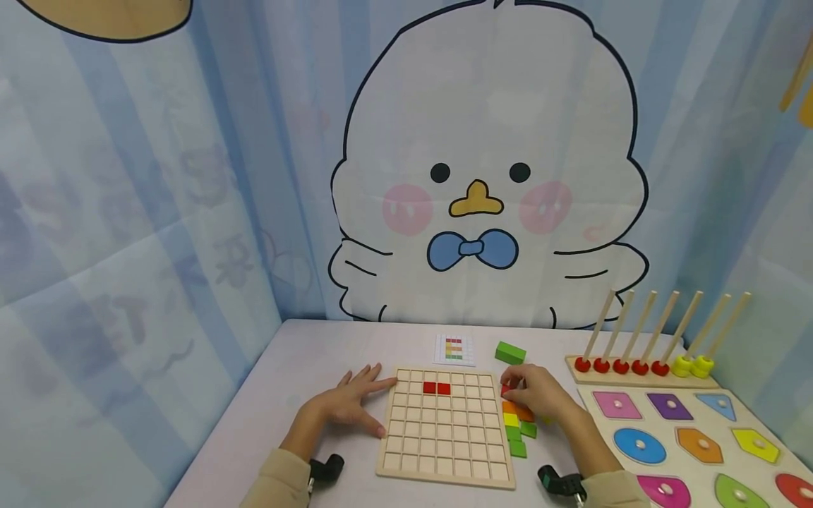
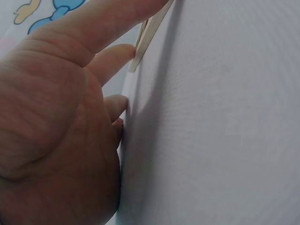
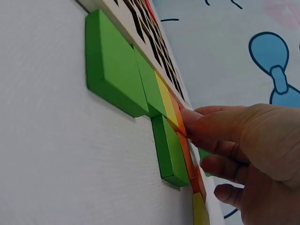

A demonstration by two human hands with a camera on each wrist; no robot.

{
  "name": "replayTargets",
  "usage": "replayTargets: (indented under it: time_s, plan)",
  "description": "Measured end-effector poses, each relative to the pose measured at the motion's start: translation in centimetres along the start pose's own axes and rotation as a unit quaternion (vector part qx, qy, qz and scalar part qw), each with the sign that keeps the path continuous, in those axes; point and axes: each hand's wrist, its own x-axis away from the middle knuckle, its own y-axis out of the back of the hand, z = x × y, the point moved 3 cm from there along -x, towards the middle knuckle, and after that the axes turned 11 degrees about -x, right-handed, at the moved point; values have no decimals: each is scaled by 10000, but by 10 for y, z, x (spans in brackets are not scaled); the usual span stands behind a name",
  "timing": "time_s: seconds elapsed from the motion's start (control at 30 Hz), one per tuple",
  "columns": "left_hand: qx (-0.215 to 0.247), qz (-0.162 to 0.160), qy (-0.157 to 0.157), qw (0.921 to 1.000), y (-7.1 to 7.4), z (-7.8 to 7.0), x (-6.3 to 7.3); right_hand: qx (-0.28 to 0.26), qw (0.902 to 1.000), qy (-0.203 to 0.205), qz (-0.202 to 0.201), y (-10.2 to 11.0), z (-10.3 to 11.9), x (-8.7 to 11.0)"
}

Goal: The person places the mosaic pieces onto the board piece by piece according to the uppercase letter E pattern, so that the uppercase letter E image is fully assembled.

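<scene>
Red block [image 1: 504, 389]: by the far right edge of the grid board [image 1: 444, 430], pinched between thumb and finger of the right hand [image 1: 536, 391].
Left hand [image 1: 346, 398]: fingers apart, touching the board's left edge.
Red squares [image 1: 430, 387], two: on the board, far left.
Orange block [image 1: 524, 413], yellow block [image 1: 511, 420], green blocks [image 1: 517, 449]: right.
Pattern card [image 1: 454, 351]: far.
Peg stand [image 1: 622, 376]: far right.

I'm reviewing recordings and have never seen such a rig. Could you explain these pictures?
There is no machine: a person works bare-handed. The wide picture is taken from the head, the close ones from each wrist. On the table lies a wooden grid board with two red blocks in it. Coloured blocks lie along its right side, a pattern card beyond it, a peg stand and shape puzzle farther right. The left hand touches the board's left edge; the right hand is at another red block; whether it grips is unclear.
</scene>
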Motion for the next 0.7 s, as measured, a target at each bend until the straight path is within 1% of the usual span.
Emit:
replayTargets:
  time_s: [0.27, 0.4, 0.57, 0.7]
  plan:
    - [23, -7, -44, 10000, 0, 0, 0, -78, 9999, 7, -116, 0, 0, -1]
    - [32, -17, -42, 10000, 1, 0, 0, -113, 9997, 95, -189, 1, 4, -1]
    - [54, 18, -60, 10000, 1, 0, 1, -152, 9992, 112, -356, 3, 9, -1]
    - [14, 30, -62, 10000, 1, 0, 2, -271, 9979, 284, -524, 5, 13, -1]
